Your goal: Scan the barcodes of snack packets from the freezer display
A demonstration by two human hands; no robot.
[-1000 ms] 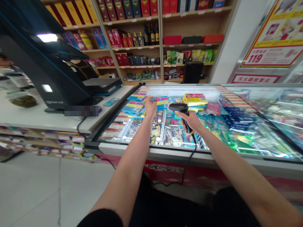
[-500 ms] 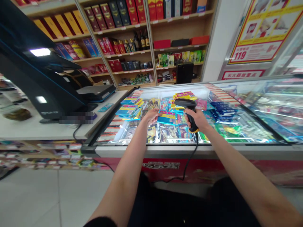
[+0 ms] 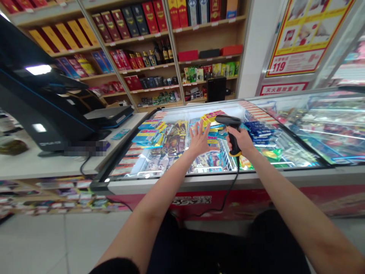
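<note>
My right hand [image 3: 242,141] is wrapped around the handle of a black and yellow barcode scanner [image 3: 234,133], held above the chest freezer with its head pointing left. The scanner's cord hangs down over the freezer front. My left hand [image 3: 199,141] is open, fingers spread, over the packets, and holds nothing. Just beyond it are yellow and blue ice cream packets [image 3: 212,118], partly hidden by hand and scanner. Another pile of blue and yellow packets [image 3: 148,137] lies at the left, beside brown wrapped packets [image 3: 173,142]. Dark blue packets [image 3: 258,132] are stacked right of the scanner.
The chest freezer's front rim [image 3: 171,182] runs across before me. At the left, a counter [image 3: 114,150] carries a black checkout machine [image 3: 48,110] and one blue packet [image 3: 121,134]. Shelves [image 3: 148,68] with boxes and bottles stand behind. A second freezer section [image 3: 327,125] extends right.
My left hand has moved right and spread its fingers, off the blue and yellow packet it was touching. The scanner stays in my right hand. The view has shifted slightly right.
</note>
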